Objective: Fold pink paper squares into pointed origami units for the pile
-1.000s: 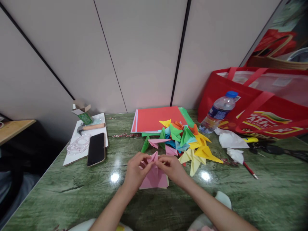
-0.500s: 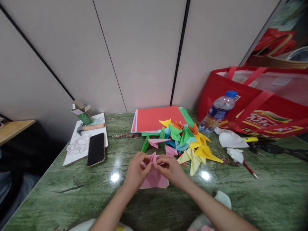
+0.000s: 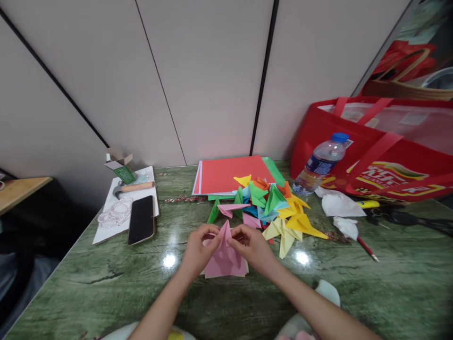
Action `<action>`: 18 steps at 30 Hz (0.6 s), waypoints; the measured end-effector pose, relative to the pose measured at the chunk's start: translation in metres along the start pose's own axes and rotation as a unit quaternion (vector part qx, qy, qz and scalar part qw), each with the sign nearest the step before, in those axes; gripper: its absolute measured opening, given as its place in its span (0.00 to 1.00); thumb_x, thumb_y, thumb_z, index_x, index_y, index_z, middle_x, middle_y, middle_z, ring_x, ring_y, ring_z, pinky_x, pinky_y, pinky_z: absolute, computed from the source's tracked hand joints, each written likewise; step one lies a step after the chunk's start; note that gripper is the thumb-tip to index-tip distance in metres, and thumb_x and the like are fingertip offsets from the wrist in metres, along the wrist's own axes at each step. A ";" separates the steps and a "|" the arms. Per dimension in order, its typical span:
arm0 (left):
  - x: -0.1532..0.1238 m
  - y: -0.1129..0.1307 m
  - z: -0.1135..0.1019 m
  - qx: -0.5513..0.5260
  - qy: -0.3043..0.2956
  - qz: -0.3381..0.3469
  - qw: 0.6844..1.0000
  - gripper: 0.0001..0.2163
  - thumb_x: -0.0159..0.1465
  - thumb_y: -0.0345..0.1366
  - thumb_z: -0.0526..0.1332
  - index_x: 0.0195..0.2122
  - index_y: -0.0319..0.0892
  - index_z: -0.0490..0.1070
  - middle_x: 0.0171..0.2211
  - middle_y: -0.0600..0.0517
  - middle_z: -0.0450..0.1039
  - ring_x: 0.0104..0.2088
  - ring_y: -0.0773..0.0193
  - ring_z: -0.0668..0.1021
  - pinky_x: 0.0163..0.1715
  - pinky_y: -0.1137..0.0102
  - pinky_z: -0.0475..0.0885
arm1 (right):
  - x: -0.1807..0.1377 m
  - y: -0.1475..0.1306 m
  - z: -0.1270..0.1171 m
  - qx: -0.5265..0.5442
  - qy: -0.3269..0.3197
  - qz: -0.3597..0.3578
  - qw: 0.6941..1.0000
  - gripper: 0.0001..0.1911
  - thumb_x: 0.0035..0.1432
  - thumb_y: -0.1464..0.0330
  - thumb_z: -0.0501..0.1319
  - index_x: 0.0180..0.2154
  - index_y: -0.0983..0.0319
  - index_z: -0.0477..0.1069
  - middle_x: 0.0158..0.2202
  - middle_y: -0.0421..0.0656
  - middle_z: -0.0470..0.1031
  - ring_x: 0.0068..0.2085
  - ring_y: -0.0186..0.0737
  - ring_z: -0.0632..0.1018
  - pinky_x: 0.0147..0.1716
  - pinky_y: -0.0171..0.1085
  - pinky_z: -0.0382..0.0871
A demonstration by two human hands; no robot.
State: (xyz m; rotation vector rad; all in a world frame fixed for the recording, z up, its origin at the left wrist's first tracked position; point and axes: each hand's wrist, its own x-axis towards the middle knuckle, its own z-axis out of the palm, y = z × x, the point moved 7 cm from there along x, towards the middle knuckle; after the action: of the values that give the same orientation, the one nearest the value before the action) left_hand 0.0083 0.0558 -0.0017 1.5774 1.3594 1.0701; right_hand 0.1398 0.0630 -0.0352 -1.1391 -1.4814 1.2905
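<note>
Moved: pink paper, its peak now higher and broader; fold apparently being opened out. Grip: left hand and right hand pinching its two sides. Just beyond grip: folded paper pieces. Farther: red sheet.

At one green table, we count two hands, one left hand and one right hand, with one pink paper held between them. Beyond, we tally at least ten folded paper shapes; they overlap, and we cannot give an exact figure. Behind these we see one stack of at least three coloured sheets. To the left we find one phone, one hammer, one small box and some beads, too tangled for us to number. To the right we list one bottle, one red shopping bag, two white tissues and one red pencil.
</note>
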 end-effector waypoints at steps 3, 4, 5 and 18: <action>-0.001 -0.012 0.004 -0.058 -0.015 -0.068 0.996 0.06 0.52 0.35 0.61 0.23 0.38 0.68 0.21 0.54 0.69 0.23 0.69 0.71 0.25 0.74 0.67 | 0.001 0.002 -0.002 0.024 0.014 -0.005 1.000 0.08 0.46 0.68 0.62 0.28 0.61 0.63 0.26 0.39 0.69 0.27 0.35 0.72 0.26 0.33 0.68; -0.002 -0.014 0.004 -0.074 -0.009 -0.079 0.994 0.06 0.51 0.35 0.62 0.24 0.38 0.68 0.21 0.55 0.68 0.22 0.69 0.71 0.24 0.74 0.66 | 0.001 0.002 -0.003 0.034 0.015 -0.007 0.999 0.09 0.45 0.68 0.62 0.29 0.61 0.62 0.26 0.39 0.69 0.28 0.34 0.72 0.26 0.33 0.68; -0.002 -0.016 0.004 -0.091 -0.003 -0.085 0.992 0.06 0.51 0.34 0.63 0.25 0.38 0.68 0.22 0.54 0.69 0.23 0.69 0.71 0.25 0.75 0.66 | 0.001 0.002 -0.003 0.042 0.013 -0.009 0.999 0.10 0.45 0.69 0.63 0.29 0.60 0.62 0.26 0.39 0.69 0.28 0.34 0.72 0.26 0.33 0.68; -0.006 -0.015 0.017 -0.135 -0.098 -0.132 0.977 0.12 0.48 0.41 0.65 0.24 0.35 0.73 0.20 0.53 0.70 0.21 0.70 0.69 0.21 0.76 0.61 | 0.001 -0.006 0.000 0.065 -0.012 -0.015 0.998 0.08 0.46 0.69 0.62 0.32 0.63 0.68 0.29 0.40 0.71 0.30 0.34 0.72 0.29 0.33 0.68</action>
State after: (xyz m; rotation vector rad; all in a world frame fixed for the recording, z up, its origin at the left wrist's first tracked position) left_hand 0.0191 0.0511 -0.0221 1.2284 1.1947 0.8703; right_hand 0.1389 0.0632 -0.0289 -1.0162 -1.4055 1.3639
